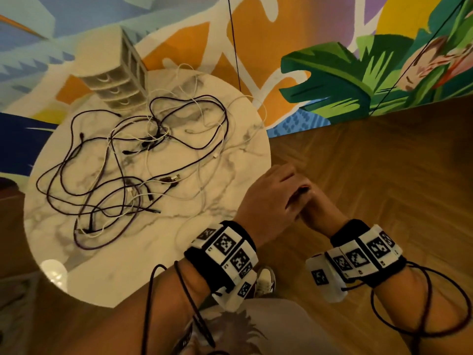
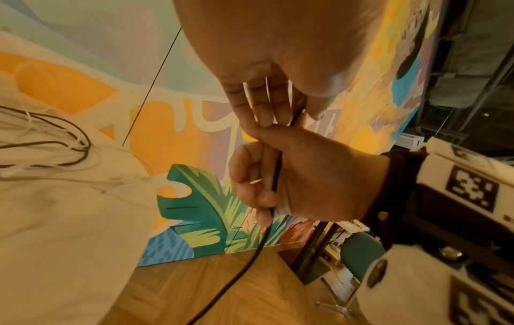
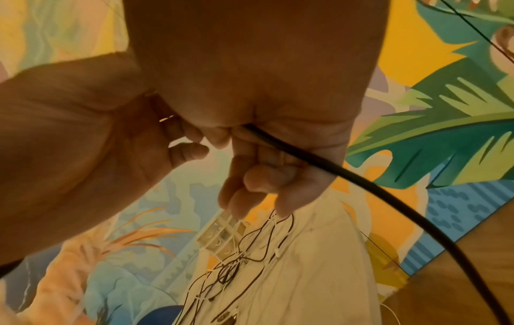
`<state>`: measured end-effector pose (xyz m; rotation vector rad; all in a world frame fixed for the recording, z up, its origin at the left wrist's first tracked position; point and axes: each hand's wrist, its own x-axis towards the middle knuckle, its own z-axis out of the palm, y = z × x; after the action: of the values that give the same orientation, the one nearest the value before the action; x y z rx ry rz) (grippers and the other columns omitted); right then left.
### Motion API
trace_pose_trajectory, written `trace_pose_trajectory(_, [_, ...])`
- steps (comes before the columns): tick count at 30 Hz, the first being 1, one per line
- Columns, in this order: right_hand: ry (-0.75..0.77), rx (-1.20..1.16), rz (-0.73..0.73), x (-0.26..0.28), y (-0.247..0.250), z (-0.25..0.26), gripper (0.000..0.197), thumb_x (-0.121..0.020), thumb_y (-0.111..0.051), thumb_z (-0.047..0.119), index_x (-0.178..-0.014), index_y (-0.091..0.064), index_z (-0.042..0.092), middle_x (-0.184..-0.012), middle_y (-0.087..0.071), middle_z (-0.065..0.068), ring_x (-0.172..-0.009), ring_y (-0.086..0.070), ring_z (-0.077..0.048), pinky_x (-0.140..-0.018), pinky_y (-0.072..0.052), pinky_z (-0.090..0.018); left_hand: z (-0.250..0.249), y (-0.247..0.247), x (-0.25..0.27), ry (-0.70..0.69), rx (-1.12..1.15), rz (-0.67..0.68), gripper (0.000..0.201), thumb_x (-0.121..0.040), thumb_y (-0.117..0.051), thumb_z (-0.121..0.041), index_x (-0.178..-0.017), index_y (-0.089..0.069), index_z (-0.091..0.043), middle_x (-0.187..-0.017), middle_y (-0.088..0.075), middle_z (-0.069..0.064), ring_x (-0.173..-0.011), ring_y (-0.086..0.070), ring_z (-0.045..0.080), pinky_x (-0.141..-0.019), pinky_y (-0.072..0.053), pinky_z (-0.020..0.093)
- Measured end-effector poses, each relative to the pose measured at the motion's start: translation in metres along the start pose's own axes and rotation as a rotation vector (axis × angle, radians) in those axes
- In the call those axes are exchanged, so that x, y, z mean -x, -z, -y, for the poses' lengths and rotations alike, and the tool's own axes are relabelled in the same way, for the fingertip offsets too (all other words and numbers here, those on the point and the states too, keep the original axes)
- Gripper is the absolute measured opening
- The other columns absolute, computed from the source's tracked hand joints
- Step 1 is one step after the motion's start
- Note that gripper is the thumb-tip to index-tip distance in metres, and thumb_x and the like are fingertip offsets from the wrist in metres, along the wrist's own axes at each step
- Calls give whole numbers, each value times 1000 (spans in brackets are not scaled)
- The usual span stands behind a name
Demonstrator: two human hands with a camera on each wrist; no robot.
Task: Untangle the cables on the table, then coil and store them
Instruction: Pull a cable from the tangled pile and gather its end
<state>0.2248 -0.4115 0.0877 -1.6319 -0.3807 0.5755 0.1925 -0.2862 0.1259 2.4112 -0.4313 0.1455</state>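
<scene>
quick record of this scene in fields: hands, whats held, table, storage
left hand: pinches the black cable beside the table
right hand: grips the same black cable, fingers curled round it
table: round, marble, holds tangled cables, dark and white
storage: small drawer unit at the table's far edge

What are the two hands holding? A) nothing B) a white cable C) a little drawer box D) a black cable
D: both the left hand and the right hand grip one black cable, held off to the side of the table.
</scene>
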Motion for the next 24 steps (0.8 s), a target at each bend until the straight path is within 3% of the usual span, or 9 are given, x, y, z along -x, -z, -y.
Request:
trace_pose_trajectory(3, [-136, 57, -42, -2, -7, 0, 38, -90, -49, -12, -90, -52, 26, -77, -47, 14, -65, -57, 16, -64, -43, -2, 8, 3, 12, -5, -84, 8, 28, -91, -50, -35, -102, -66, -14, -91, -54, 4, -87, -47, 19, -75, -45, 36])
trace_pose_trajectory(5, [-202, 57, -19, -1, -13, 3, 49, -88, -47, -17, -82, -46, 31, -78, -47, 14, -66, -55, 3, -65, -45, -3, 12, 9, 22, -9, -146, 35, 32, -90, -47, -39, -107, -66, -19, -94, -54, 1, -91, -46, 19, -78, -43, 34])
trace_pose_trajectory(7, [-275, 137, 17, -4, -24, 2, 41, -92, -46, -8, -79, -46, 31, -77, -52, 10, -70, -51, -3, -69, -49, -14, 21, 18, 31, 9, -141, 47, 32, -89, -47, -38, -110, -63, -20, -100, -55, 0, -94, -47, 18, -80, -41, 32])
trace_pose_trajectory(9, [-368, 221, 38, -10, -35, 0, 24, -100, -43, 20, -79, -55, 25, -72, -60, -1, -60, -54, -16, -65, -53, -37, 41, 31, 42, 83, -96, 41, 26, -87, -50, -30, -107, -62, -18, -100, -56, 0, -93, -49, 17, -81, -40, 30])
trace_pose_trajectory(11, [-492, 235, 60, -14, -45, -8, 45, -100, -33, 46, -85, -64, 17, -74, -65, -10, -54, -54, -20, -54, -48, -34, 76, 43, 64, 207, -63, 46, 16, -81, -56, -16, -95, -62, -14, -93, -57, 1, -89, -51, 18, -79, -43, 34])
trace_pose_trajectory(15, [-586, 230, 58, -13, -64, -20, 54, -100, -29, 47, -87, -62, 7, -74, -63, -13, -44, -50, -17, -45, -39, -27, 145, 57, 135, 480, -112, 231, 5, -76, -59, -11, -79, -60, -14, -82, -59, 1, -81, -50, 21, -74, -46, 44])
trace_pose_trajectory(18, [-620, 225, 47, -9, -66, -25, 52, -101, -29, 45, -87, -61, 6, -70, -61, -10, -45, -48, -17, -45, -38, -27, 163, 43, 176, 416, -248, 516, 24, -74, -59, -34, -90, -64, -17, -93, -61, 3, -88, -56, 26, -75, -49, 38])
trace_pose_trajectory(20, [-622, 211, 47, -8, -69, -30, 50, -101, -29, 44, -85, -60, 7, -67, -61, -9, -46, -48, -17, -44, -38, -26, 171, 30, 193, 341, -347, 651, 39, -64, -72, -37, -97, -64, -18, -99, -62, 5, -89, -60, 28, -72, -51, 36])
trace_pose_trajectory(24, [-581, 207, 22, 1, -85, -37, 32, -103, -32, 32, -87, -52, 14, -69, -63, -10, -45, -50, -19, -43, -41, -27, 177, 16, 202, 217, -477, 611, 37, -51, -84, -24, -80, -62, -17, -83, -63, 3, -73, -63, 25, -64, -53, 34])
